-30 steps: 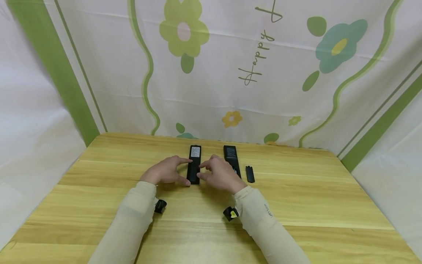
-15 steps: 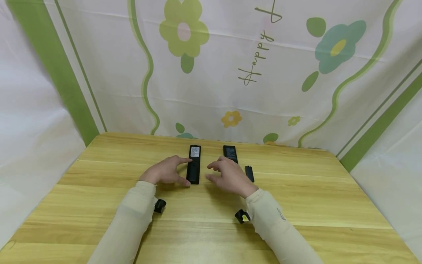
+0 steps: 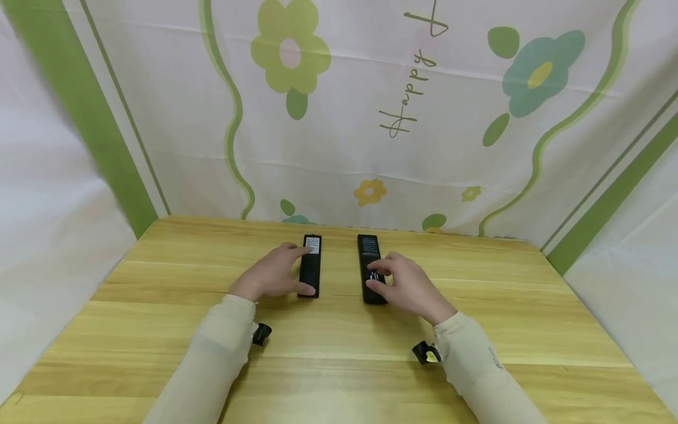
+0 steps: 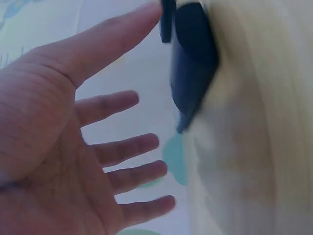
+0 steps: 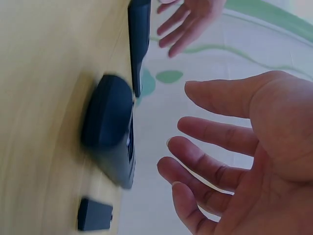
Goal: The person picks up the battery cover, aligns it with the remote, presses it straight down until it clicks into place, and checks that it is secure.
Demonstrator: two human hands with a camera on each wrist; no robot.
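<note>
Head view: L hand (image 3: 271,272) hung over L remote (image 3: 310,271), a slim blk unit lying label-side up on the wood table (image 3: 318,377); thumb was at its near end, index tip by the white label (image 3: 313,241); hand was spread, nothing gripped; approx. parallel to it, well apart on the right, lay R remote (image 3: 365,253), also blk, w/ a dark label (image 3: 369,244) & its batt. bay bared; R hand (image 3: 406,287) was at the bay, thumb & index parted, w/ a blue-&-silver batt. (image 3: 374,275) showing betw. them; exact contact couldn't be told; 2 pale sleeves (image 3: 212,347) & 2 blk wrist devices (image 3: 262,334) showed, plus a floral backdrop (image 3: 318,159) behind.

L wrist view: blurred; L hand's 4 fingers were extended & apart, palm bare; thumb tip was near the dark shapes (image 4: 195,58) at top; which remote each was couldn't be told.

R wrist view: R hand's fingers were loosely bent, holding nothing; R remote lay nearest, seen from its near end; a small blk cover (image 5: 94,214) lay just beside it on the table; L remote & part of L hand showed beyond, up top.
</note>
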